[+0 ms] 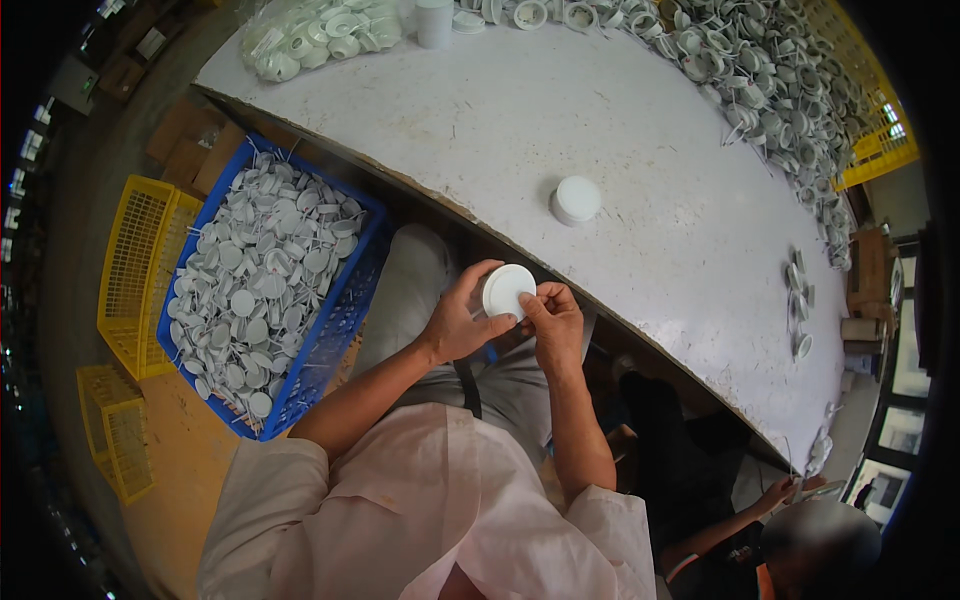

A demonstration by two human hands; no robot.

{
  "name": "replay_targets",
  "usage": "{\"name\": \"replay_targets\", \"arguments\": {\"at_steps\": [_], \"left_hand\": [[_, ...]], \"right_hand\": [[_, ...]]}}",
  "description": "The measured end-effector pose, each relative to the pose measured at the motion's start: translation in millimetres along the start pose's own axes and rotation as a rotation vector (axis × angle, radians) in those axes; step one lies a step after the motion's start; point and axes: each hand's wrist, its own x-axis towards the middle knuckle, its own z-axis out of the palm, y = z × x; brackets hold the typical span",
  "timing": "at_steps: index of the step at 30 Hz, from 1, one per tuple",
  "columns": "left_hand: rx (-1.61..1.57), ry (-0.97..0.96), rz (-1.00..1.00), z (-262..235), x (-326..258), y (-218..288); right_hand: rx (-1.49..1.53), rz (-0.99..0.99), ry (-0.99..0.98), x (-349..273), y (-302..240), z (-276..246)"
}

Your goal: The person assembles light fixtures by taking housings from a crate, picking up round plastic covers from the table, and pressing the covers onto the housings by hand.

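A round white plastic piece with a raised rim (508, 290) is held over my lap, just off the table edge. My left hand (462, 318) grips it from the left, the thumb along its lower side and the fingers around its upper edge. On its right side, my right hand (554, 318) is closed in a pinch at the rim, the thumb pressing its face. On the table beyond my hands stands a short white cylindrical piece (577, 199), apart from both hands.
Left of my legs, a blue crate (345, 270) holds many white discs with thin stems. Yellow crates (150, 275) stand beyond it. Piled white parts (760, 80) cover the white table's (480, 130) far right; a bag of parts (325, 35) lies far left. Another person (740, 530) works at lower right.
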Motion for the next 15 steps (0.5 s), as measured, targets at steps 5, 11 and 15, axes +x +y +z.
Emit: {"name": "replay_targets", "arguments": {"at_steps": [5, 11, 15], "left_hand": [[-0.016, 0.108, -0.012, 5.8, -0.6, 1.3], [0.038, 0.167, -0.027, 4.8, -2.5, -0.4], [0.060, 0.163, -0.026, 3.7, -3.5, 0.0]], "right_hand": [[-0.054, 0.004, -0.011, -4.6, -2.6, 8.4], [-0.048, 0.009, -0.014, -6.7, 0.0, 10.4], [-0.057, -0.001, -0.013, -7.2, 2.8, 10.0]]}}
